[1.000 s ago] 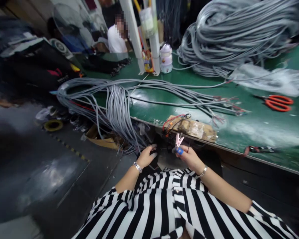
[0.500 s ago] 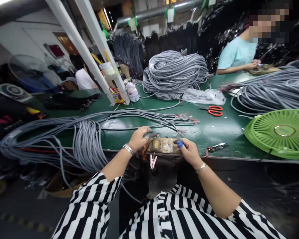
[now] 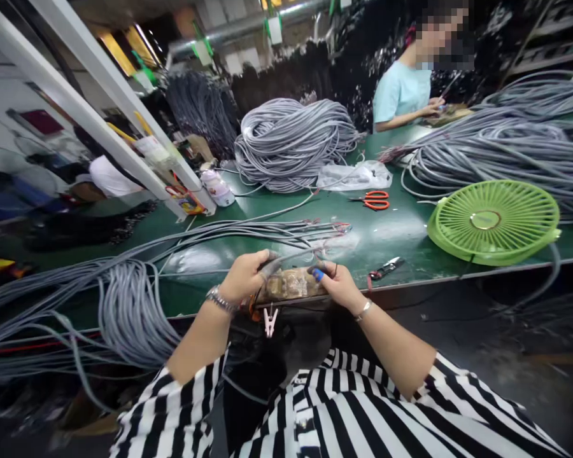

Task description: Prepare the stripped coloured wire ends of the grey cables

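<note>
My left hand, with a watch at the wrist, is closed around a grey cable near its end. My right hand is closed at the cable's stripped end, and a blue wrap covers its thumb tip. The thin wires between its fingers are too small to make out clearly. Below both hands, a brown, tape-covered block sits at the table's front edge. A pink clothespin hangs beneath it. More grey cables lie just behind, their reddish wire ends pointing right.
Right of my hands lie small snips, orange-handled scissors and a green fan. A large cable coil and a plastic bag lie behind. Bundled cable hangs over the left edge. A co-worker sits across the table.
My left hand now holds a grey cable stretched towards my right hand; earlier it was over the block's left end. The view has swung right, so the scene sits further left.
</note>
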`<state>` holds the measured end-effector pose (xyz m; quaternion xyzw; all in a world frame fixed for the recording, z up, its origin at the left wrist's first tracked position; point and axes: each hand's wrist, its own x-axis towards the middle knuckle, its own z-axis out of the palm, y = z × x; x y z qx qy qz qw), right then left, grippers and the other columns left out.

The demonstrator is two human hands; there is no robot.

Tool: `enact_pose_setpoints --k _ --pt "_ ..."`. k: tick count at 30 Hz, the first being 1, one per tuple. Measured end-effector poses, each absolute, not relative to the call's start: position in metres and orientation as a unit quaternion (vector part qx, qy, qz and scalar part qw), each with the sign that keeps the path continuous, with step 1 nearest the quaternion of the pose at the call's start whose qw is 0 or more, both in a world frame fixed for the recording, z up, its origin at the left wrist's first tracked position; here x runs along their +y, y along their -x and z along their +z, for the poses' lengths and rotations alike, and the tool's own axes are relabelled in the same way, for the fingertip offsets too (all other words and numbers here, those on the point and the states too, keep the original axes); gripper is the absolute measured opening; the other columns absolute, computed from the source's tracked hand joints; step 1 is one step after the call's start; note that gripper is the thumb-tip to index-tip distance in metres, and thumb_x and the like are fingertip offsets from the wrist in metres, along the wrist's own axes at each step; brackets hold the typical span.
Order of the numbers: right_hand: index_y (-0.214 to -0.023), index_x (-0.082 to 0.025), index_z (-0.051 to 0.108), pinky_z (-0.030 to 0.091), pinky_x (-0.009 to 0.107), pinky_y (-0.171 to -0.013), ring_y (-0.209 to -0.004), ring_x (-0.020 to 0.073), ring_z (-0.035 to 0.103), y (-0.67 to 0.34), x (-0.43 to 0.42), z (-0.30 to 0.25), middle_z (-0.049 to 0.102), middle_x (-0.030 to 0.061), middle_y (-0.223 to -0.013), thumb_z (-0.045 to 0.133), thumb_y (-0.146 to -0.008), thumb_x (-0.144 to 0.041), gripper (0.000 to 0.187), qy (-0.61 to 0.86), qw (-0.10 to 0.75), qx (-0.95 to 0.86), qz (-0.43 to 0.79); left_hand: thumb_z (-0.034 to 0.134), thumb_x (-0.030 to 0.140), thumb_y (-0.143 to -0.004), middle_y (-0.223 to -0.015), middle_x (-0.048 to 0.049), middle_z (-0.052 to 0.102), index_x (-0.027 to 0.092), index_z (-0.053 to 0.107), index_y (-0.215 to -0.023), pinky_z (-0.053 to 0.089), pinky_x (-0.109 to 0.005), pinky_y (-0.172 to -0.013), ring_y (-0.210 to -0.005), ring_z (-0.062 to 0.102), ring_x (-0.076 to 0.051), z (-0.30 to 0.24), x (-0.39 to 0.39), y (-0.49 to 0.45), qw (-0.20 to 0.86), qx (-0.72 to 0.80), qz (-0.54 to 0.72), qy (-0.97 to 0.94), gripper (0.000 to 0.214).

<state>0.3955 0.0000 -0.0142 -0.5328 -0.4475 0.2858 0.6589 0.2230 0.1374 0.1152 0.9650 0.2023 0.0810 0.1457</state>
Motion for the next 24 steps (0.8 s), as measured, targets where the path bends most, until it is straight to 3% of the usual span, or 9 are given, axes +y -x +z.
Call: enact_pose_setpoints --k 6,12,16,19,21,24 --pt "-0.084 -0.015 0.07 0.046 0.027 -0.063 -0.064 0.0142 0.056 -0.396 0.0 -0.017 0.066 0.0026 -0.073 0.062 -0.078 -0.047 0.033 0.53 0.667 -0.416 0.318 0.053 0.027 -0.091 -0.098 -0.0074 0.074 0.02 0.065 -0.116 0.052 -0.027 -0.081 -0.09 0.07 -0.019 0.113 0.045 -0.168 0.281 0.052 0.069 -0.956 0.029" --pt "-0.093 -0.019 0.072 0.05 0.03 -0.071 -0.076 0.0177 0.064 -0.398 -0.011 -0.016 0.07 0.0043 -0.086 0.062 -0.082 -0.041 0.026 0.554 0.639 -0.443 0.297 0.062 0.042 -0.084 -0.062 -0.002 0.067 0.014 0.064 -0.088 0.047 -0.02 -0.048 -0.049 0.06 -0.011 0.04 -0.006 -0.098 0.6 0.398 0.18 -0.67 0.029" --pt "-0.089 -0.022 0.074 0.051 0.033 -0.075 -0.085 0.0221 0.065 -0.38 -0.027 -0.014 0.07 0.0068 -0.09 0.068 -0.08 -0.036 0.018 0.551 0.605 -0.522 0.24 0.075 0.047 -0.069 -0.057 -0.0009 0.065 0.013 0.061 -0.076 0.039 -0.016 -0.042 -0.044 0.058 -0.009 0.01 -0.023 -0.057 0.629 0.523 0.296 -0.494 0.038" --pt "-0.089 -0.02 0.072 0.046 0.027 -0.055 -0.065 0.0169 0.06 -0.341 -0.042 -0.014 0.068 0.0069 -0.08 0.065 -0.082 -0.043 0.026 0.478 0.572 -0.5 0.44 0.077 0.046 -0.066 -0.055 -0.0003 0.064 0.013 0.061 -0.073 0.035 -0.016 -0.04 -0.042 0.057 -0.008 0.004 -0.026 -0.038 0.617 0.548 0.35 -0.442 0.038" --pt "-0.093 -0.016 0.069 0.035 0.023 -0.042 -0.048 0.01 0.047 -0.309 -0.048 -0.013 0.065 0.0054 -0.071 0.061 -0.083 -0.051 0.037 0.406 0.468 -0.478 0.623 0.078 0.046 -0.065 -0.054 -0.0003 0.064 0.013 0.061 -0.072 0.035 -0.016 -0.04 -0.042 0.057 -0.008 0.003 -0.026 -0.035 0.619 0.549 0.36 -0.432 0.038" --pt "-0.102 -0.015 0.062 0.034 0.021 -0.045 -0.051 0.0077 0.045 -0.265 -0.044 -0.01 0.064 0.0043 -0.076 0.069 -0.078 -0.051 0.044 0.347 0.353 -0.458 0.738 0.079 0.044 -0.065 -0.054 -0.0004 0.064 0.013 0.061 -0.073 0.036 -0.017 -0.042 -0.044 0.057 -0.009 0.002 -0.025 -0.041 0.63 0.542 0.342 -0.438 0.037"
